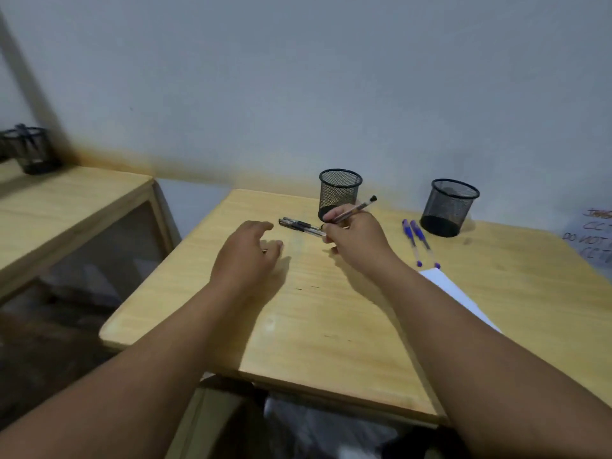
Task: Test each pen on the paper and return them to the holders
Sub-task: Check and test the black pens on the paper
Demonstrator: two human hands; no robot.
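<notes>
Far left: a mesh cup (31, 150) with dark things inside, blurred, cut by the frame edge, on a side table (66, 207). Further right: the wooden desk (331, 326), near edge hiding whatever sits beneath. Above its left half: the left hand (246, 253), palm down, fingers relaxed and loosely spread, gripping nothing; fingertips blurred, contact with the wood impossible to judge. Just beyond: black pens (298, 224) lying flat, right ends hidden behind the right hand, count unclear. Next: the right hand (356, 233), fingers curled around one pen (356, 208), capped end slanting up and right, writing end hidden inside the grip. Behind it: an upright mesh holder (340, 190), base partly covered by the knuckles. Further right: two blue pens (418, 241) side by side on the desk; below them a white paper (453, 289), mostly hidden under the right forearm. Then a second mesh holder (450, 207), upright. Far right: a handwritten sheet (592, 236), cut off, illegible.
</notes>
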